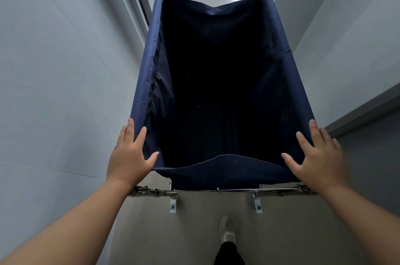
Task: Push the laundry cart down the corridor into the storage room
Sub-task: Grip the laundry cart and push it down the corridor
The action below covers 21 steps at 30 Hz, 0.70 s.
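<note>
The laundry cart is a deep navy fabric bag on a metal frame, and it fills the middle of the view. Its inside is dark and looks empty. My left hand lies flat on the near left corner of the rim, fingers spread, with the thumb over the inner edge. My right hand rests the same way on the near right corner. Neither hand curls around the fabric. The chrome frame bar and two brackets show just below the near rim.
Pale grey walls run close along both sides of the cart, leaving narrow gaps. A grey ledge or door frame juts out on the right. The light floor lies below, with my shoe on it. The corridor runs on ahead.
</note>
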### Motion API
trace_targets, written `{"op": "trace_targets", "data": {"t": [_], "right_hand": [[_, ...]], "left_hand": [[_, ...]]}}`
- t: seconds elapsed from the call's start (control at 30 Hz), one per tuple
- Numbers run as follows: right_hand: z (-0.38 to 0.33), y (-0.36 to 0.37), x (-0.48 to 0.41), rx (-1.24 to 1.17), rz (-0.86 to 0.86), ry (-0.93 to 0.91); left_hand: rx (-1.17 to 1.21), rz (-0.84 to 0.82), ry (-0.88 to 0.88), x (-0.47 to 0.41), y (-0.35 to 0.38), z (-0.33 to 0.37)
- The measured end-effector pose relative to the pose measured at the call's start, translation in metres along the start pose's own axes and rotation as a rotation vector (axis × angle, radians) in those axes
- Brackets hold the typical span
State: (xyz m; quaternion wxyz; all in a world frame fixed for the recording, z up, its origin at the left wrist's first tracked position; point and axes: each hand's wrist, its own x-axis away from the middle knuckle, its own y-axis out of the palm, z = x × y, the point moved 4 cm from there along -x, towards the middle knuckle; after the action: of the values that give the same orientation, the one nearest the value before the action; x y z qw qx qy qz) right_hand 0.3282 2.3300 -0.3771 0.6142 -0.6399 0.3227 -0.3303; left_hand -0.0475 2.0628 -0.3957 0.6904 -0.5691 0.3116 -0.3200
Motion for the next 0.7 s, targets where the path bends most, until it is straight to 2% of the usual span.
{"op": "trace_targets", "data": {"t": [0.7], "right_hand": [[-0.001, -0.007, -0.102, -0.022, -0.028, -0.019]], "left_hand": [[0.005, 0.015, -0.029, -0.099, 0.004, 0.002]]}}
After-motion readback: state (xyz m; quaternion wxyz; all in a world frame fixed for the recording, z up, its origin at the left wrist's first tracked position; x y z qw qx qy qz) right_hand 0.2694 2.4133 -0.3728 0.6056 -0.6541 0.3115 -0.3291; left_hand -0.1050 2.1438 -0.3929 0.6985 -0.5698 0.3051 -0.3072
